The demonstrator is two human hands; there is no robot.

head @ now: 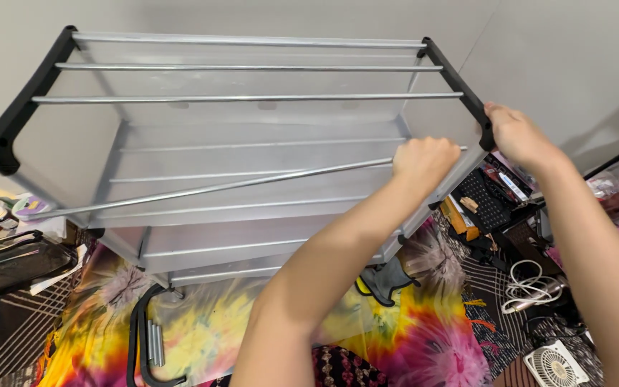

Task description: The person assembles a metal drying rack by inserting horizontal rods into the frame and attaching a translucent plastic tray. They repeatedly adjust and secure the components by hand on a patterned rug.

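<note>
A metal rack (252, 68) with silver cross tubes and black plastic side brackets stands against a pale wall. My left hand (424, 163) is closed around the right end of a loose silver tube (216, 189) that slants down to the left across the rack. At the rack's top right, my right hand (516, 136) grips the near end of the black side bracket (460, 82). The left black bracket (23, 107) is untouched.
A bright flower-patterned cloth (202, 322) covers the floor below. On it lie a black bracket with short tubes (153, 342) and a grey glove (388, 279). At right are a white cable (531, 287), a small white fan (557, 365) and clutter; a black bag (8, 261) at left.
</note>
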